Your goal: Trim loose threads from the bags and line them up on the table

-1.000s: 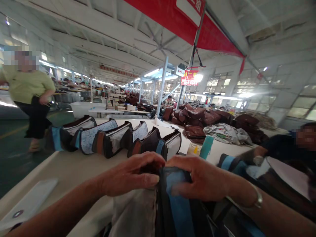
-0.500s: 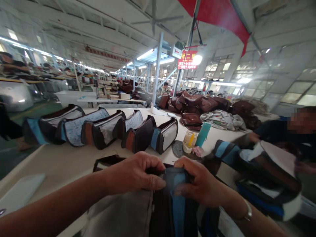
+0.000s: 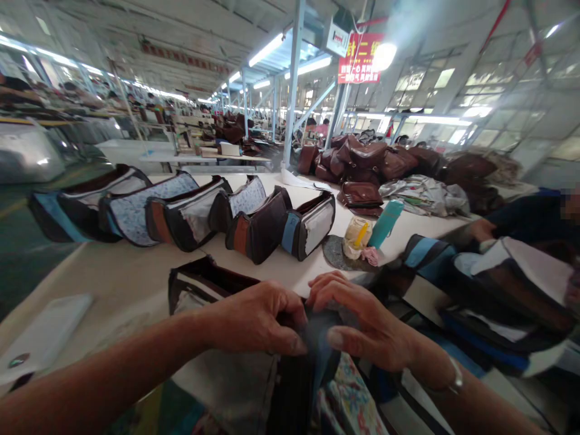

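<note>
Left hand (image 3: 258, 317) and right hand (image 3: 362, 323) pinch bag (image 3: 312, 368); red sign (image 3: 360, 57) unreadable.

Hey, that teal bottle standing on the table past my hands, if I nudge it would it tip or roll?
The teal bottle looks tall, narrow and already tilted, so it probably tips easily. Its round body would likely roll toward the jar beside it.

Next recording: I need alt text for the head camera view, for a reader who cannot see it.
Two bare hands, left hand and right hand, pinch the top edge of a dark fabric bag with a blue stripe over a long pale worktable. Behind them stands a row of open dark pouches, with a teal bottle and a heap of brown leather bags farther back.
</note>
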`<action>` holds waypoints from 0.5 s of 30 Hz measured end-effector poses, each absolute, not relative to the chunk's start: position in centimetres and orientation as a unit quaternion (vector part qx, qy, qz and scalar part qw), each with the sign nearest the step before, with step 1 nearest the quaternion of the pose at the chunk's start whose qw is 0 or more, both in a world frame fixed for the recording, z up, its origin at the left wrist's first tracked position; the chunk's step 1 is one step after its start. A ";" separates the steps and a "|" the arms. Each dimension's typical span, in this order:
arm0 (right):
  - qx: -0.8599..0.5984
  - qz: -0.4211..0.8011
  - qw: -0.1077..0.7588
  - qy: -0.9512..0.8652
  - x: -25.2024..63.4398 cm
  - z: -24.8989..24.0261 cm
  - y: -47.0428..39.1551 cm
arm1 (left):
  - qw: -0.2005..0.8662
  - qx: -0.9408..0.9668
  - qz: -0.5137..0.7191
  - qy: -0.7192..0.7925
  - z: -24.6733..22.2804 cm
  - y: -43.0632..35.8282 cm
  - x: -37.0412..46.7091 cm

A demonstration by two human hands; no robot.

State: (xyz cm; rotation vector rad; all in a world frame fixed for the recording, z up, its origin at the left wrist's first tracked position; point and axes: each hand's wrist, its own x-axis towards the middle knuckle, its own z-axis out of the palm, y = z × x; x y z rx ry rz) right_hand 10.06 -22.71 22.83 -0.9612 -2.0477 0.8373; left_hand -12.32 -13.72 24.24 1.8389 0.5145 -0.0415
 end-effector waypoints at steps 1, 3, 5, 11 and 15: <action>-0.368 0.325 0.361 -0.793 9.8 22.8 -22.5 | 0.580 0.784 -0.018 0.218 24.3 -13.7 -12.4; -0.360 0.324 0.360 -0.797 9.1 22.6 -22.0 | 0.584 0.783 -0.019 0.215 24.6 -13.8 -12.5; -0.346 0.315 0.357 -0.808 8.6 22.3 -21.5 | 0.582 0.785 -0.017 0.212 24.8 -13.8 -12.8; -0.348 0.347 0.349 -0.798 7.7 22.1 -21.0 | 0.560 0.806 0.008 0.193 24.4 -13.9 -14.0; -0.369 0.341 0.351 -0.790 7.2 22.2 -21.3 | 0.557 0.807 0.016 0.196 24.4 -14.0 -14.6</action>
